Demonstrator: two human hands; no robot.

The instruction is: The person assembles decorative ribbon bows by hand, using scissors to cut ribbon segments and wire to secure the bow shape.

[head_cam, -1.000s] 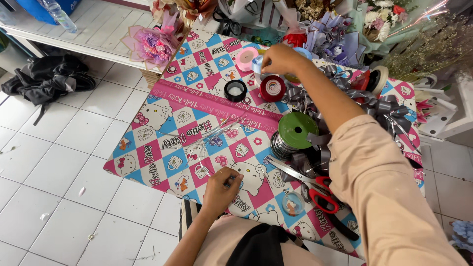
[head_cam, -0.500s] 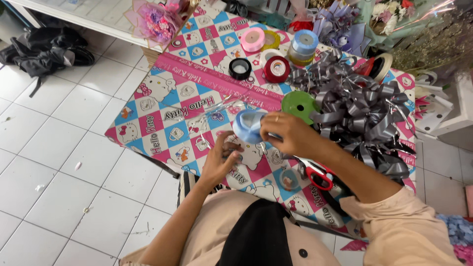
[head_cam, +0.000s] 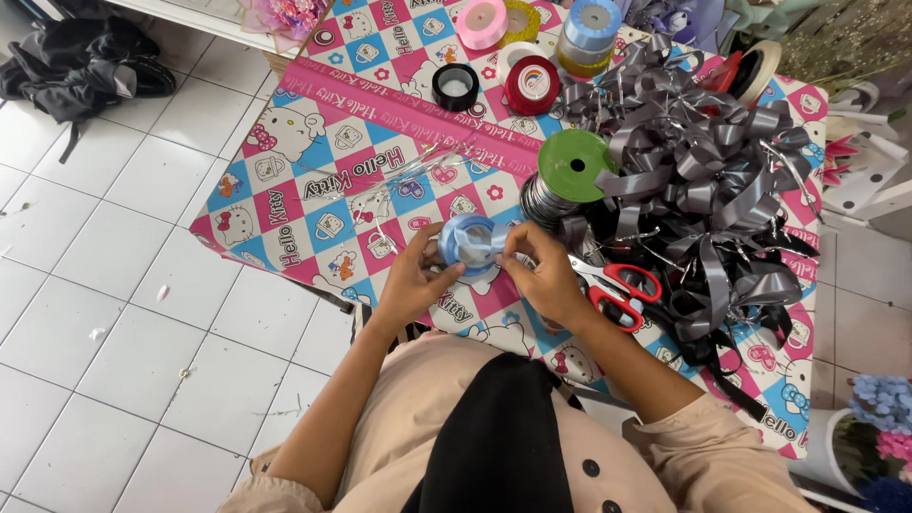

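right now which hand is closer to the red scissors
Right. The right hand sits just beside the red scissors, nearly touching the handles. The left hand is farther off, across the blue ribbon roll both hands hold.

A light blue ribbon roll is held just above the table, near its front edge. It is a round spool wound with glossy pale blue ribbon, tilted so its open core faces up. Fingers of both hands cover its sides.

No packages, labels, signs or screens visible.
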